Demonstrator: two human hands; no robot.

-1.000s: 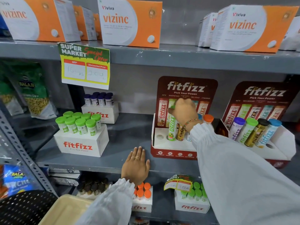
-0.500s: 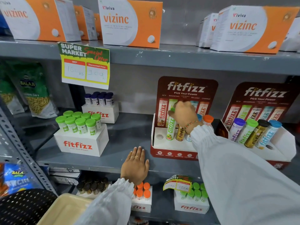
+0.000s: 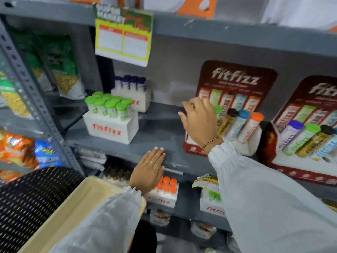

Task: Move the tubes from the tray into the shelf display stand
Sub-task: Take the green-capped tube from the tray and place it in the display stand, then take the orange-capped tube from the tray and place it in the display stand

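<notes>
A dark red fitfizz display stand sits on the grey middle shelf. In it lean a green-capped tube, a black-capped tube, a blue-capped tube and an orange-capped tube. My right hand hovers in front of the stand's left side with fingers spread and nothing in it, hiding the stand's left slots. My left hand lies flat and open on the shelf's front edge. The beige tray is at the lower left, partly under my left sleeve; no tubes show in it.
A second fitfizz stand with several tubes stands to the right. White fitfizz boxes hold green-capped tubes and purple-capped tubes on the left. A price sign hangs above. Snack bags fill the left bay. Orange-capped tubes sit on the lower shelf.
My right hand has let go of the green-capped tube in the stand and drawn back to the left, fingers now spread. The camera has tilted down and to the left. My left hand stays put.
</notes>
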